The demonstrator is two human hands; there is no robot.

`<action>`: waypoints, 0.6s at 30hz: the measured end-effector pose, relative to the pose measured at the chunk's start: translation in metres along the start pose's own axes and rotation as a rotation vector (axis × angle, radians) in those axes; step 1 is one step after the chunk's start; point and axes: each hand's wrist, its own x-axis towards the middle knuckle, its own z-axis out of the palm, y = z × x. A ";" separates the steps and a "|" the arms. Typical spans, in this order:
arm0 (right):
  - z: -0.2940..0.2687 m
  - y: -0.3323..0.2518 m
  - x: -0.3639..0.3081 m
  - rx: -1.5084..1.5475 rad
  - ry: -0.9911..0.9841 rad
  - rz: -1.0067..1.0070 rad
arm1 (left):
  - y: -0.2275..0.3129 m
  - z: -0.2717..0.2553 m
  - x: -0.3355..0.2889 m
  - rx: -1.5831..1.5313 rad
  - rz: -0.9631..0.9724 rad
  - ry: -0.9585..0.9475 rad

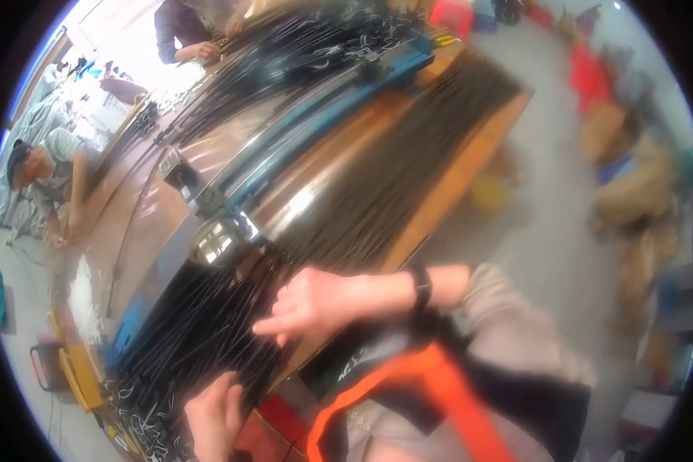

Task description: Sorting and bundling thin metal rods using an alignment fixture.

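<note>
My right hand (304, 308) and left hand (215, 408) are resting half-curled near slim black rods (189, 327) (straight, loosely bunched); whether either is gripping any, I cannot tell.

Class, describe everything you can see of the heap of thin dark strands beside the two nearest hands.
The heap of strands is black: many long, thin, mostly straight pieces, slanting, some crossing; their material is unclear. In view, it spreads below a round shiny fitting, with a blue rail along its left side and pale curled bits near its lower end. The right hand is at its right edge, the left hand lower down; contact is unclear.
</note>
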 end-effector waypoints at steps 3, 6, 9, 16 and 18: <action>0.000 0.000 0.008 -0.081 -0.200 -0.137 | 0.006 -0.003 0.016 0.052 -0.004 -0.100; 0.011 0.026 0.015 0.017 0.106 -0.122 | 0.007 -0.010 0.036 0.153 0.073 -0.064; -0.011 0.084 -0.034 0.001 0.179 0.189 | 0.001 -0.023 0.065 0.295 0.223 0.129; -0.080 0.119 -0.030 -0.146 0.031 0.501 | 0.028 -0.007 0.167 0.506 0.483 0.115; -0.106 0.156 -0.044 -0.300 0.037 0.286 | 0.037 -0.013 0.192 0.529 0.531 0.172</action>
